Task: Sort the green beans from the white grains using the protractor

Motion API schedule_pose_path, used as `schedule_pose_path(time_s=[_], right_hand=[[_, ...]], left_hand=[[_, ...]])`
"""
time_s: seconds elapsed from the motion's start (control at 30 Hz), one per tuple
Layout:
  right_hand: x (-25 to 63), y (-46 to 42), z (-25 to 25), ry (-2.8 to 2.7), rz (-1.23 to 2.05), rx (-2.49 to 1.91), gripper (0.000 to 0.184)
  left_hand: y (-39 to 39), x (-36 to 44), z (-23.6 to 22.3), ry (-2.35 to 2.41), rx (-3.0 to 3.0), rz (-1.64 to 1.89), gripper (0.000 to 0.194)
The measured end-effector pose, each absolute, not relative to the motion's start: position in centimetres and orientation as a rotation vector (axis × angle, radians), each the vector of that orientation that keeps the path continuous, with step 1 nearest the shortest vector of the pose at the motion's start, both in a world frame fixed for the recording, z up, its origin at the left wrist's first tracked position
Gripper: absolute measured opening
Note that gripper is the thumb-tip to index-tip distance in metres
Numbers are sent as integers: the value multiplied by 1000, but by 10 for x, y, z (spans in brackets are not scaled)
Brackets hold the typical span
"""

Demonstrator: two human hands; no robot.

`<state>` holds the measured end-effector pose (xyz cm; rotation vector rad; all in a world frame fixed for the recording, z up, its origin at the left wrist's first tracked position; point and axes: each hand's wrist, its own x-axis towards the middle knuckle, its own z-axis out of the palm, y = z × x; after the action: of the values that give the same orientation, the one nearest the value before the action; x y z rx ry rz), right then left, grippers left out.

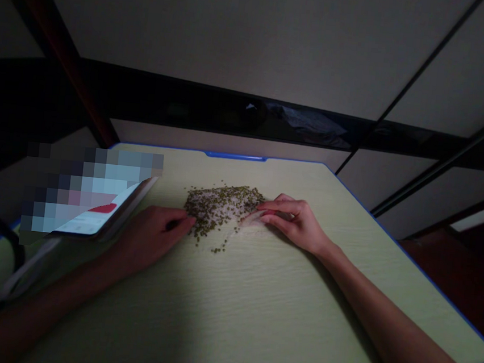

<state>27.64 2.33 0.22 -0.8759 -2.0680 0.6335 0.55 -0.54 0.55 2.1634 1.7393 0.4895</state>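
A spread pile of small green beans (218, 202), like mung beans, lies on the table mixed with fine whitish grains. My left hand (147, 232) rests at the pile's near left edge with its fingertips drawn together; whatever they pinch, if anything, is too small to make out. On the pile's right side, my right hand (293, 221) has thumb and fingers closed on a thin, see-through piece of plastic (252, 217) that reaches toward the beans. Several loose beans (218, 250) are scattered just in front of the pile.
A lit tablet or phone (92, 221), partly pixelated, leans at the left with a pale cable (31, 264) beside it. The pale wood-grain table (255, 314) has a blue rim. Cabinet panels (238, 38) with a dark gap stand right behind it.
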Motion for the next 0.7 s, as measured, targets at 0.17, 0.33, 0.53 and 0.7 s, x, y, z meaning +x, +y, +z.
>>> schedule_pose_path(time_s=[0.17, 0.33, 0.53, 0.7], right_hand=[[279, 22, 3, -2086, 642, -887, 19], [277, 21, 3, -2104, 663, -872, 19], [275, 21, 3, -2087, 644, -890, 20], [275, 22, 2, -2065, 600, -935, 21]], left_hand=[[-6, 5, 5, 1750, 2146, 511, 38], [-6, 6, 4, 1748, 2146, 509, 38], [-6, 6, 5, 1735, 2163, 509, 37], [-6, 6, 6, 1736, 2156, 497, 38]])
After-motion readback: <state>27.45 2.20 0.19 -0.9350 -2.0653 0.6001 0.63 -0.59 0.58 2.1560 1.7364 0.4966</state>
